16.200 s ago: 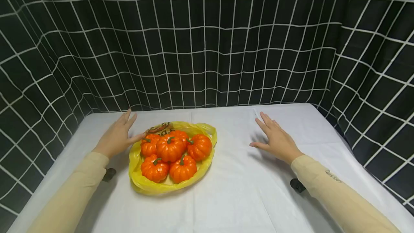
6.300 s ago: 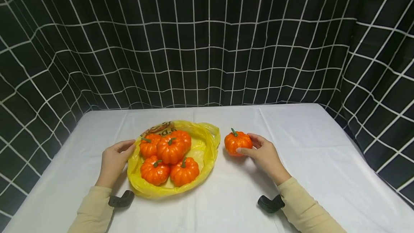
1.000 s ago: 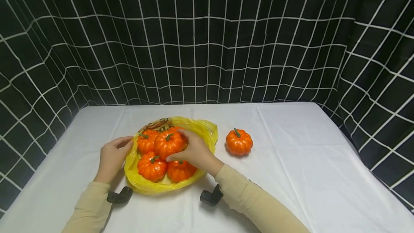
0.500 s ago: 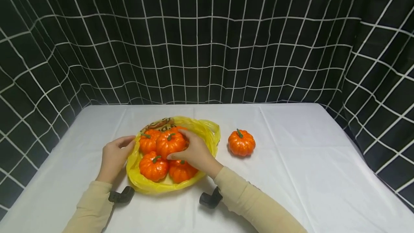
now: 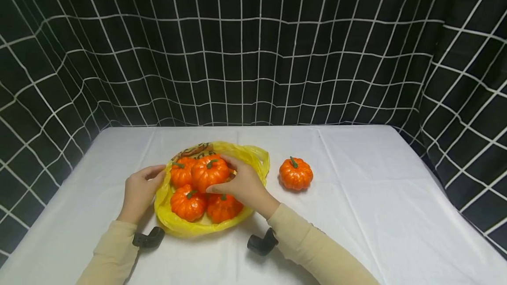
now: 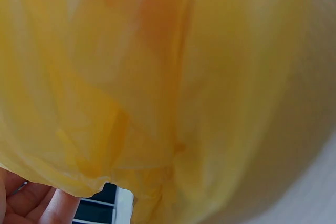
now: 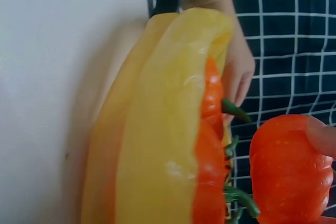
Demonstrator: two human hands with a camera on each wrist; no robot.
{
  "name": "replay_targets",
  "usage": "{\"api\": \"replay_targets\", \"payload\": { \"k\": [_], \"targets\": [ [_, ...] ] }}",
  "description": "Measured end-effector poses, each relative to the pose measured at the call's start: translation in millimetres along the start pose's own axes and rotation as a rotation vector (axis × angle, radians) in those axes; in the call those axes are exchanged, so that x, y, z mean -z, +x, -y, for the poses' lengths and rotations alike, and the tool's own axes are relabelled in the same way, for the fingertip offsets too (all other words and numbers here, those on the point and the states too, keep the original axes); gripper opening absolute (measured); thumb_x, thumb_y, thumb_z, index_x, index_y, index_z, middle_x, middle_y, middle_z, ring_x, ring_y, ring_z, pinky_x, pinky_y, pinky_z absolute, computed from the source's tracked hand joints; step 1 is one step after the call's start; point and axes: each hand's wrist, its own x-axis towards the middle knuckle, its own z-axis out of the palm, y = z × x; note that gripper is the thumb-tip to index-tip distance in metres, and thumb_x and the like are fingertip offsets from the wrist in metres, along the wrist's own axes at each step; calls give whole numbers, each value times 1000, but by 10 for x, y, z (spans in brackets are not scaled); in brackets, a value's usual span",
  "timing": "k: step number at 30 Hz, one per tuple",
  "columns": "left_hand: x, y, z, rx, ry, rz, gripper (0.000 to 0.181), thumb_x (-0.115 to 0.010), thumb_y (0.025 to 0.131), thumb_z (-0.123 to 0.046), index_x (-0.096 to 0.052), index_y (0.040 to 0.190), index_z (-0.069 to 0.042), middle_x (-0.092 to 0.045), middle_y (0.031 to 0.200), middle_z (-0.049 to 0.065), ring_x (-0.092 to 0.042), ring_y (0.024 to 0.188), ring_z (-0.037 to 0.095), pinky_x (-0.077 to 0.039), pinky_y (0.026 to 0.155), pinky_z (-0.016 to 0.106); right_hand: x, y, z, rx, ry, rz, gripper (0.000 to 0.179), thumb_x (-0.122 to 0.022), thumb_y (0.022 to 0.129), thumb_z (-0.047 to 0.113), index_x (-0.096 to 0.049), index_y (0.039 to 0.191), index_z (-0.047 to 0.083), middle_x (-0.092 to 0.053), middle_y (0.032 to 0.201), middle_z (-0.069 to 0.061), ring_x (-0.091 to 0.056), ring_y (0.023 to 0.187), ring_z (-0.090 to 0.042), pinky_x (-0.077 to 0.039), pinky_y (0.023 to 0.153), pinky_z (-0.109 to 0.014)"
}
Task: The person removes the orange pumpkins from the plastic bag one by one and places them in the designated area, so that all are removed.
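My right hand (image 5: 247, 186) grips a small orange pumpkin (image 5: 210, 174) with a green stem, thumb at its near side and fingers behind. In the right wrist view this pumpkin (image 7: 289, 171) stands apart from those below it. More pumpkins sit in the yellow plastic bag (image 5: 186, 231), whose rim is spread wide; one at the back is mostly hidden. At the bag's left rim, my left hand (image 5: 136, 195) pinches the plastic. The left wrist view is nearly filled by the bag's side (image 6: 152, 103), with fingers (image 6: 58, 208) at its edge.
A single pumpkin (image 5: 295, 174) stands on the white tablecloth (image 5: 356, 214), right of the bag. Black curtains (image 5: 253, 56) with a white grid enclose the table at the back and sides. A black wrist device (image 5: 262, 242) sits under each forearm.
Over the last second my right hand has raised the top pumpkin slightly. Earlier, it set another pumpkin on the cloth to the right. The left hand stays at the bag's rim.
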Motion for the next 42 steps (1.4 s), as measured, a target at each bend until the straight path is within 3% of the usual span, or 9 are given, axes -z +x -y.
{"api": "replay_targets", "payload": {
  "k": [9,21,31,42],
  "targets": [
    [-23,54,-27,-21,-8,-2,35,-58,99,-21,-66,126,0,-66,128,22,-57,126,36,-49,104,47,176,-88,68,-7,138,-15,81,-89,72,15,-52,144,12,-55,145,-8,-57,131,-27,-49,107,-40],
    [-24,51,-10,-18,-7,3,36,-57,99,-21,-65,127,0,-65,129,23,-55,128,38,-47,107,50,405,-249,36,-17,114,-87,79,-89,72,16,-53,142,8,-56,144,-10,-54,134,-26,-49,107,-40],
    [-32,28,-12,11,2,18,36,-57,100,-22,-64,129,-1,-64,131,23,-54,130,37,-47,108,49,622,-447,-75,-18,135,-94,84,-88,74,17,-47,146,5,-51,148,-12,-48,139,-28,-43,112,-41],
    [3,28,-3,10,10,4,37,-57,99,-22,-63,130,-1,-64,131,23,-54,130,38,-45,109,51,885,-592,-152,-6,140,-132,85,-88,73,15,-47,146,7,-54,145,-13,-53,135,-26,-45,110,-34]
  ]
}}
